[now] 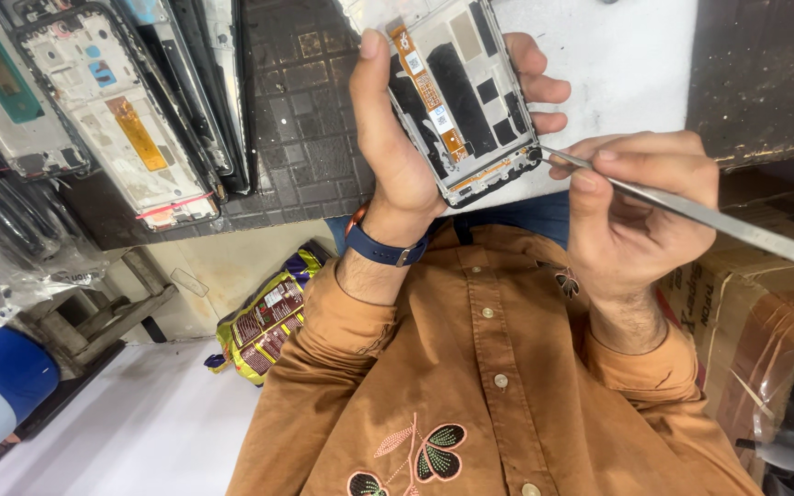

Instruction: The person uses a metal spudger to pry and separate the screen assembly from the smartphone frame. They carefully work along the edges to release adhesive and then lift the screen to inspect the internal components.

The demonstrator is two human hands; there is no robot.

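Left hand [397,138] holds an opened phone frame [461,92] upright over the lap, thumb along one long edge, fingers [544,90] curled round the other, inner side facing the camera. Orange flex cable [426,87] runs down the middle of the frame.

Right hand [636,207] pinches metal tweezers [691,209] pen-style; tip sits at the frame's bottom corner, touching or just off it, hard to tell at this angle. Tweezer tips look narrow; can't tell if they hold anything.

Step in hand, as I read it: picking at a small part or connector on the bottom edge. Next move needs a steady frame and fine tip control, light force only.

More stripped phone frames [117,119] lie on the dark tabletop [310,110], well apart.
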